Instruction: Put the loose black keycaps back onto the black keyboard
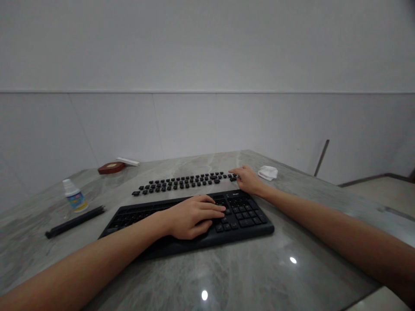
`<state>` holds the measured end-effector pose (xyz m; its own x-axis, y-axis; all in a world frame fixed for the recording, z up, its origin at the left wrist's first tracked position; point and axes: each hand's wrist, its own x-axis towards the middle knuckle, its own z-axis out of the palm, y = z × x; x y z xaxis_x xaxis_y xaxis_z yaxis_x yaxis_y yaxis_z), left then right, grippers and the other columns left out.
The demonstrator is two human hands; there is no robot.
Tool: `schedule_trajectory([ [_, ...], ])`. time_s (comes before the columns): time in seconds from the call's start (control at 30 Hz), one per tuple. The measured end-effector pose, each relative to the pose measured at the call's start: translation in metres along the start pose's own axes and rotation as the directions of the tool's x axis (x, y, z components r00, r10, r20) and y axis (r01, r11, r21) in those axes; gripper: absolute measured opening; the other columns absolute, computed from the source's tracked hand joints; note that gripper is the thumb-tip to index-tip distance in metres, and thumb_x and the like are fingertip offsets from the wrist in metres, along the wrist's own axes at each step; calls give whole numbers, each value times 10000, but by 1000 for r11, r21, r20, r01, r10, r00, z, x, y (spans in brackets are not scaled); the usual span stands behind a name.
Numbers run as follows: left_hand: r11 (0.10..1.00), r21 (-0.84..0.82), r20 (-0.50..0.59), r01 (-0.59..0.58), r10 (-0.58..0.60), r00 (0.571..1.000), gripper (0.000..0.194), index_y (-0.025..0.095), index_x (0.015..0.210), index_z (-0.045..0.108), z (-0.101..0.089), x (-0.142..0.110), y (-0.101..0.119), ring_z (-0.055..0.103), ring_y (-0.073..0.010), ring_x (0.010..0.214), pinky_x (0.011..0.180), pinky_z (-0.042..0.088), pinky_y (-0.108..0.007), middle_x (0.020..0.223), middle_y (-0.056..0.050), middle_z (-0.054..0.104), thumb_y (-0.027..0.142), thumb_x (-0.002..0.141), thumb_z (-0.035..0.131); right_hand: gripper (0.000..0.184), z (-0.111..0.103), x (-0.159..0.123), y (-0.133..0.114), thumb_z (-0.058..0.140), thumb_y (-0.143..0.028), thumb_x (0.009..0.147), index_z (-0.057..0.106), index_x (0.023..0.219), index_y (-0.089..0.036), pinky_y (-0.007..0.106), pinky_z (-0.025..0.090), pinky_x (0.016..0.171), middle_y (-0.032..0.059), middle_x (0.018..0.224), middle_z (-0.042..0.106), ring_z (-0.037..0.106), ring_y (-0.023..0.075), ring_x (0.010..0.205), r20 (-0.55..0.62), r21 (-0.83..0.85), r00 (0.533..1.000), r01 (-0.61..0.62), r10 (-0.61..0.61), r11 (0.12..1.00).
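A black keyboard (194,248) lies on the grey marbled table, its number pad at the right end. My left hand (194,216) rests flat across it, fingers stretched towards the keys left of the number pad. Beyond the keyboard, loose black keycaps (181,183) are laid out in several rows. At the right end of those rows is my right hand (248,179), its index finger stretched out and its other fingertips low by the last keycaps. Whether those fingertips touch a keycap cannot be made out. The keys under my left palm are hidden.
On the left stand a white spray bottle (75,196) with a colourful label and, lying flat, a dark brush (76,221). Farther back are a reddish-brown box (110,168) and a white strip (128,161). A crumpled white cloth (267,172) lies right of my right hand. A wall borders the back.
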<state>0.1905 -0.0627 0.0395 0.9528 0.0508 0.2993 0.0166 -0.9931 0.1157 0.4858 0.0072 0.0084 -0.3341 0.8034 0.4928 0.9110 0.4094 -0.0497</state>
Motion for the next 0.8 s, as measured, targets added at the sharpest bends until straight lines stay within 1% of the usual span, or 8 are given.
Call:
schedule_trajectory([
  [0.1,1000,-3,-4,-3,3,1000,450,163,1330,520,1,0,-1,486,-266,1219,1030,443,-471,1354,-104,564,126,887,451,465,0,0,-1,476,-29,764,688,1166,-123,356,431,910,106,1098,707,581,249,941,43,-1,999,-29,29,1000],
  [0.2,1000,0,0,-5,5,1000,448,157,1331,519,1,0,-1,487,-264,1220,1038,437,-467,1358,-106,560,128,889,452,425,0,0,-3,493,-56,783,710,1139,-138,351,445,905,107,1046,722,578,258,953,78,2,996,-43,43,999],
  [0.33,1000,1,5,-2,2,1000,446,149,1325,524,0,0,-1,488,-265,1214,1040,435,-461,1359,-105,559,124,886,453,404,-2,0,-6,506,-68,802,715,1137,-154,328,450,922,103,1019,725,581,245,987,95,10,994,-63,62,998],
  [0.53,1000,0,-5,-7,7,1000,441,156,1319,526,-1,1,0,490,-263,1217,1035,437,-465,1345,-112,570,121,884,459,367,-1,0,-7,521,-84,814,733,1099,-176,292,461,911,79,979,737,620,220,968,118,21,987,-108,105,994],
  [0.7,1000,2,-3,-2,2,1000,450,168,1326,522,0,0,-1,489,-265,1225,1038,433,-472,1348,-106,568,121,884,457,351,-2,1,-8,533,-92,810,737,1088,-158,314,466,922,93,1013,736,646,245,971,135,29,982,-139,134,990],
  [0.8,1000,5,-6,-2,2,1000,451,165,1326,523,1,0,-1,489,-266,1224,1033,439,-469,1344,-107,572,119,882,457,349,-3,1,-9,542,-94,803,738,1084,-162,309,467,941,81,1036,730,656,247,997,141,48,979,-153,145,987],
])
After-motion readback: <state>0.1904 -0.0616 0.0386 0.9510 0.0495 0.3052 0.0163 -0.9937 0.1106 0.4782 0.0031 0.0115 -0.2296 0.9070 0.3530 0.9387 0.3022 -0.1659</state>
